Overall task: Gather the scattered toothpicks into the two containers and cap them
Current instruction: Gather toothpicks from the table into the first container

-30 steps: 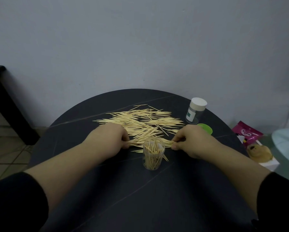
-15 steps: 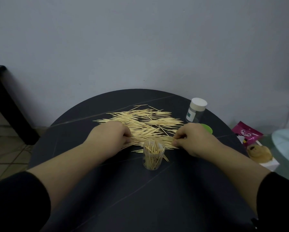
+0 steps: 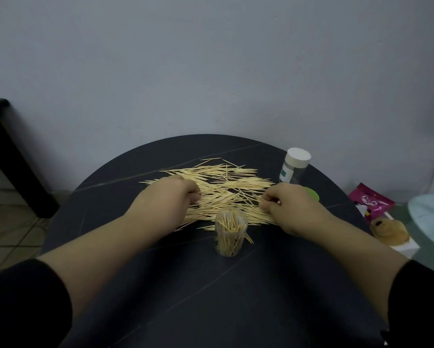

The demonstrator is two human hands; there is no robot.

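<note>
The round dark table (image 3: 211,297) carries everything, and across it, under and beyond both hands, spreads the loose heap of toothpicks (image 3: 226,182), pale thin sticks lying mostly side to side, crossed and overlapping. The left hand (image 3: 165,202) lies knuckles-up on the heap's left edge with fingers curled under; whether it grips any sticks I cannot tell. The right hand (image 3: 291,209) sits on the right edge, thumb and fingertips pinched together on what looks like a few toothpicks. Between the hands and nearer the body stands the open clear container (image 3: 231,234), upright and already partly filled with sticks on end. Beyond the right hand stands the second container (image 3: 295,165), its white cap on, with a green lid (image 3: 311,194) just behind that hand's knuckles. To do this step well, I would rake the sticks parallel into a bundle before lifting, then drop them in endwise so none jam across the mouth or tip the light container.
</note>
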